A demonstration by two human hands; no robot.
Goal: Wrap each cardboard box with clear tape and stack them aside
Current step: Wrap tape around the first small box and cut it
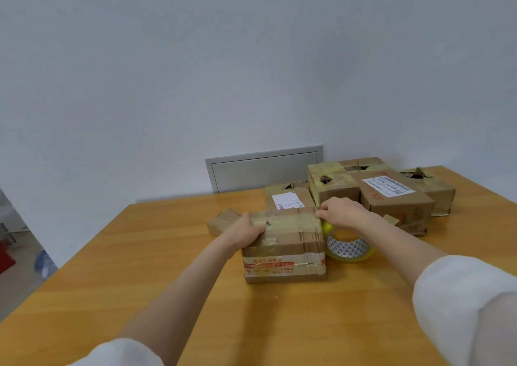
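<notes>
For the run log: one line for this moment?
step: taping box | left hand: on box's left edge | right hand: pinches tape at far right corner | tape roll: table, beside box

White sleeves of plain, smooth cloth are worn on both arms. The left sleeve [120,351] is seen at seven o'clock and the wider, looser right sleeve [461,309] at four o'clock. Each is ended near the elbow. The forearms, the left hand [246,230] and the right hand [344,212] are left bare.
</notes>
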